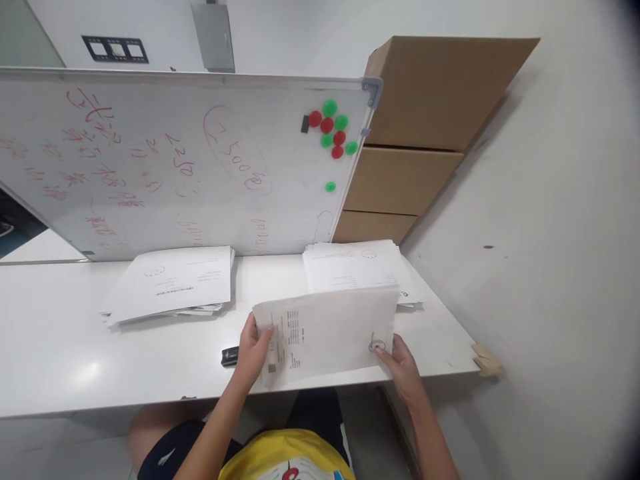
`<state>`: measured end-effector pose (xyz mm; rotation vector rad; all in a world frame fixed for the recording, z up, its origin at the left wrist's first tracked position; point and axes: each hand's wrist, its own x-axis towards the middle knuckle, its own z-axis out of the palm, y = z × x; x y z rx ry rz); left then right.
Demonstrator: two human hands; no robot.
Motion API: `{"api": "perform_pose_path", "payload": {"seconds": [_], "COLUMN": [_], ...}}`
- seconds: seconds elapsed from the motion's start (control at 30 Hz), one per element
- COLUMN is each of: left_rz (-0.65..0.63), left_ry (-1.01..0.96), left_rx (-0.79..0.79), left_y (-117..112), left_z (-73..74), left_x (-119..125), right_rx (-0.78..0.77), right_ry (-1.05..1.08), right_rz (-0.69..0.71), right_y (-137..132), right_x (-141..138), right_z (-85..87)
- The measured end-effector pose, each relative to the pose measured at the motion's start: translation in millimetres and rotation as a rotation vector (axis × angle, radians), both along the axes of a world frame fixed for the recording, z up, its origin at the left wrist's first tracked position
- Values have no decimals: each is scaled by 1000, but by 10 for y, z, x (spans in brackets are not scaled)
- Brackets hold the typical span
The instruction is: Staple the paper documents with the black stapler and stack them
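Note:
I hold a thin sheaf of printed white papers (330,330) upright above the front edge of the white desk (60,347). My left hand (254,348) grips its left edge, thumb on the front. My right hand (400,365) pinches the lower right corner beside a round stamp mark. A small black object, perhaps a stapler (230,356), lies on the desk just left of my left hand. Behind the held papers lies a right pile of papers (357,265); a left pile of papers (175,280) lies further left.
A whiteboard (165,167) with red writing leans at the back of the desk, with red and green magnets (334,133) near its right edge. Stacked cardboard boxes (420,127) stand behind it against the right wall. A wooden scrap (486,360) sticks out at the desk's right corner.

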<state>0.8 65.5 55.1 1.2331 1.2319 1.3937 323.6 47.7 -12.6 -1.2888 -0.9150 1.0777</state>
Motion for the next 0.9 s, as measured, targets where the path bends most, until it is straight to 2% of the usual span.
{"api": "perform_pose_path", "payload": {"seconds": [0.13,0.33,0.4,0.53,0.6,0.67,0.77,0.9], "left_rz": [9,56,-10,-258,-265,-244,-328,-382], "left_ry": [155,250,327,627,793,959,1149,1191], "left_rx": [114,229,221,102,70,82,130,189], "left_y": [-15,-46,-83,-132,-146,-161,-176,-153], "left_z": [-22,32,100,315,365,314,84,-212], "left_x": [13,21,-33,-335,-523,-659,-714,-687], "right_rx": [41,110,60,-134,-226,-322,-434,-489], "right_ry": [43,53,68,69,62,57,46,7], "right_rz": [-59,-137,-88,30,52,113,188,202], "right_y": [20,31,12,-85,-156,-225,-304,-352], "right_x": [-15,-48,-33,108,224,328,380,289], "right_z": [-37,-22,28,144,167,150,84,95]}}
